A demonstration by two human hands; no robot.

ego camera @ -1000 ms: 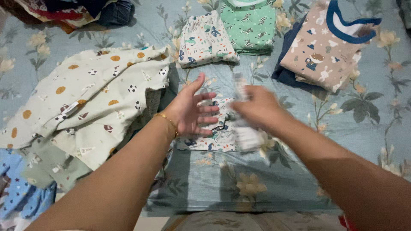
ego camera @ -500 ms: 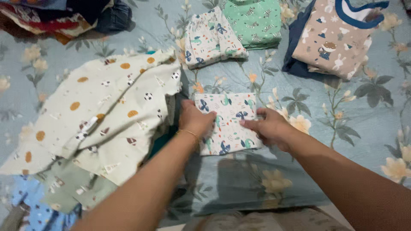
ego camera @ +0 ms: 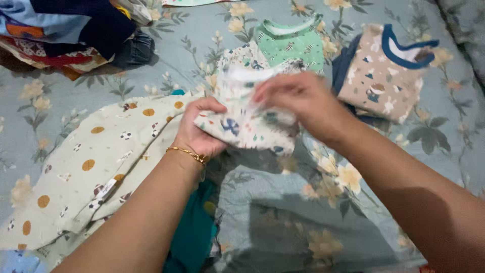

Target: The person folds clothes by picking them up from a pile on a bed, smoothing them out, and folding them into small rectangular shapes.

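Note:
A small folded white garment [ego camera: 247, 126] with blue and green prints is lifted off the floral bedsheet [ego camera: 283, 202], held between both hands. My left hand [ego camera: 199, 129], with a thin gold bracelet on the wrist, grips its left edge from below. My right hand [ego camera: 298, 98] holds its top right part from above. Just behind it lies another folded white printed piece [ego camera: 237, 58], partly hidden by the held garment.
A folded green printed garment [ego camera: 293, 45] and a beige printed top with a blue collar [ego camera: 384, 76] lie at the back. A cream cloth with balls and orange dots [ego camera: 96, 156] spreads at left over teal fabric [ego camera: 192, 237]. Dark clothes [ego camera: 76, 30] are piled at top left.
The folded white garment lay flat on the sheet under both hands; now both hands have picked it up and carried it away from me, toward the folded pieces at the back.

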